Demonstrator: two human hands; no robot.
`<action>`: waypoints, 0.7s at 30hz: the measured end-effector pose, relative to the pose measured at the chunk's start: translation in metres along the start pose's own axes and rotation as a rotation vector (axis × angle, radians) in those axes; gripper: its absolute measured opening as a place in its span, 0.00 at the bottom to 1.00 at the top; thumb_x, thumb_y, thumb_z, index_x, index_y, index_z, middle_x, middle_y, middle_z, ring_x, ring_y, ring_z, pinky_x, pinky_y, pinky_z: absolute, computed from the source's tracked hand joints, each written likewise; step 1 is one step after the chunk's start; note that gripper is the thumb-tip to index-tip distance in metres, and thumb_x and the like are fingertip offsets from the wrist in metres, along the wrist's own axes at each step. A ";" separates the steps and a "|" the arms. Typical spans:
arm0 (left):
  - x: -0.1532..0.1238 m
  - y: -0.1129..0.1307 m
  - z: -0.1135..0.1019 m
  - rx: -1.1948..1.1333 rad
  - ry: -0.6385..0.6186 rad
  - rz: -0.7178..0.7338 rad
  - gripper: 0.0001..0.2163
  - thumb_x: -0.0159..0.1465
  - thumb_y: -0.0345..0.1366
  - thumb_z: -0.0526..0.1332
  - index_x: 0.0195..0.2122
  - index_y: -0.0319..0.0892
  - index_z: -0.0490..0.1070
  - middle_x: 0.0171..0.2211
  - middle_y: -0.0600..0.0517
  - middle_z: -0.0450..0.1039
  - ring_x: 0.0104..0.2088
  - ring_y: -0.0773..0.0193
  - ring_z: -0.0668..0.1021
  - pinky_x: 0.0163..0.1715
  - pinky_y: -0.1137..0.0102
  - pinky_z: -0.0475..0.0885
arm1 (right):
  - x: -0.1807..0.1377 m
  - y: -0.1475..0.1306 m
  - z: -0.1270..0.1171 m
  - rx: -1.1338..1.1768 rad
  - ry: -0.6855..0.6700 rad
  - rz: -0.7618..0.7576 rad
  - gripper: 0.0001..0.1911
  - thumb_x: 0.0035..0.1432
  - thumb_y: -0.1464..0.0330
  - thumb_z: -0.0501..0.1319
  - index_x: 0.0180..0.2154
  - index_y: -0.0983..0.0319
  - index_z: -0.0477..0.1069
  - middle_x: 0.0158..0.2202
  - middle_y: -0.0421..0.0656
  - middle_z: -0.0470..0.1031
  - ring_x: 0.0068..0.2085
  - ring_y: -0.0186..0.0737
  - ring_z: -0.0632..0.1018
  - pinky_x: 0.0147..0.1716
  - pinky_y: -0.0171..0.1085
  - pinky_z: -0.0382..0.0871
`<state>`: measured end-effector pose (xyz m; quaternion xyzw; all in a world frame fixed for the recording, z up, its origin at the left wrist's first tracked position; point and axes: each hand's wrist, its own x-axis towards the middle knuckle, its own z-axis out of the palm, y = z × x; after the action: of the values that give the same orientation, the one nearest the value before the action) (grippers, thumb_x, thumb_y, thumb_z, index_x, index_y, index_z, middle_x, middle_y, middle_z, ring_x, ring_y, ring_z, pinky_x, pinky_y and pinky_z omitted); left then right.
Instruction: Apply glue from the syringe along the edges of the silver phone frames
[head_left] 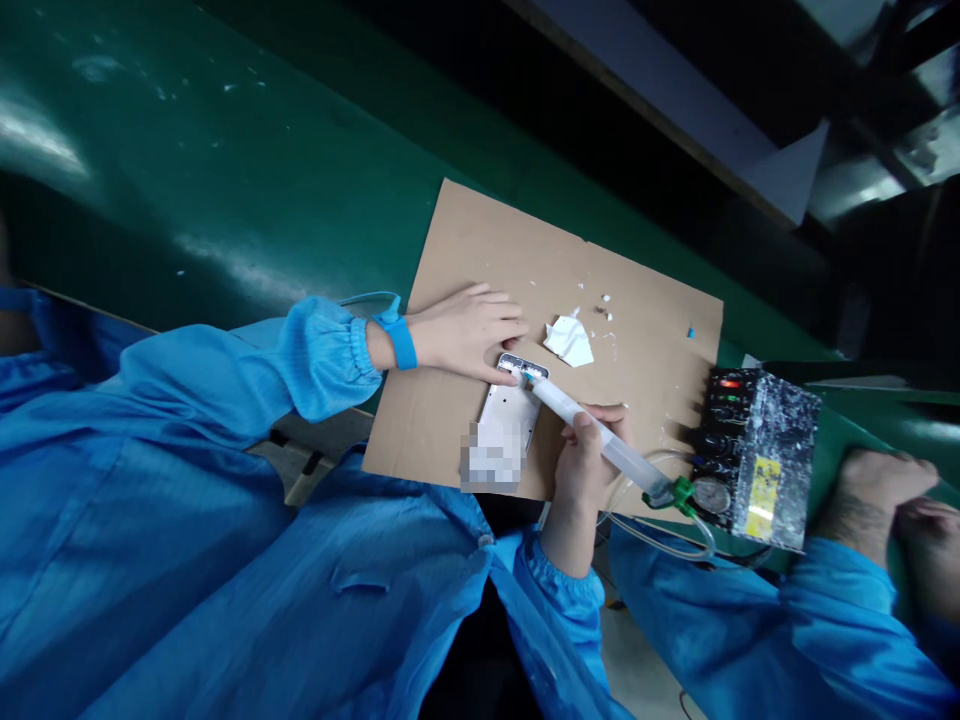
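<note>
Syringe gripped in right hand, centre frame; open left hand thumbs phone housing, so best keep nozzle steady.

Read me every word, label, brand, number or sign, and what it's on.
No text is readable.
Yellow rectangular label on the white-speckled black box: too blurred.
Red and green lit spots, same box: too small.
Round dial gauge, same box: too small.
Flat white phone-shaped panel: lower end pixelated, nothing readable.
Translucent plastic syringe: no legible marks.
</note>
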<state>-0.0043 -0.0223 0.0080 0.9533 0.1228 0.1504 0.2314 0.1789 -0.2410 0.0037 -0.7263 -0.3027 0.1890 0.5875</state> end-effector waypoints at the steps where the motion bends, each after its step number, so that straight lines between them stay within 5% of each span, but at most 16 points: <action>1: 0.000 0.000 0.000 -0.001 0.001 0.001 0.22 0.69 0.60 0.68 0.40 0.45 0.72 0.42 0.49 0.80 0.43 0.54 0.76 0.46 0.59 0.61 | 0.000 0.000 0.000 -0.008 0.001 0.001 0.19 0.58 0.52 0.73 0.33 0.57 0.70 0.22 0.33 0.71 0.22 0.35 0.71 0.24 0.35 0.64; 21: 0.000 0.001 -0.001 -0.025 -0.001 -0.009 0.21 0.68 0.59 0.68 0.40 0.45 0.74 0.43 0.48 0.80 0.44 0.53 0.76 0.47 0.59 0.60 | -0.001 -0.002 0.000 -0.004 -0.021 0.005 0.21 0.59 0.51 0.74 0.33 0.58 0.72 0.22 0.34 0.72 0.22 0.35 0.71 0.26 0.35 0.64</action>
<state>-0.0044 -0.0226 0.0093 0.9498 0.1250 0.1504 0.2441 0.1782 -0.2414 0.0055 -0.7261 -0.3075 0.1977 0.5824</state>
